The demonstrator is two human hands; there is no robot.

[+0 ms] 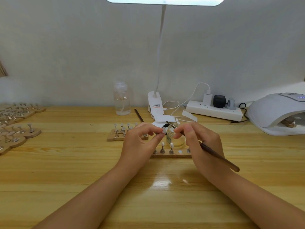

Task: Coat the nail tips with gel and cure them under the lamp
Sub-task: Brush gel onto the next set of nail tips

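My left hand [140, 142] pinches a small white nail tip on its stand [164, 130] between thumb and fingers, lifted above the table. My right hand [201, 142] grips a brown gel brush [219, 158], its fine end [170, 123] reaching over a small open glass jar of gel [175, 137] between the hands. A wooden holder strip [171, 156] below the jar carries several nail tips on metal stands, partly hidden by both hands. A white curing lamp [279, 111] stands at the far right with a wooden holder [288, 122] inside it.
Another wooden holder with tips [115, 138] lies left of the jar. Several more holders [19, 129] crowd the table's left edge. A clear bottle [121, 100], a clip desk lamp [154, 104], a power strip [214, 111], a spare brush [139, 115] and white pads [165, 120] stand behind.
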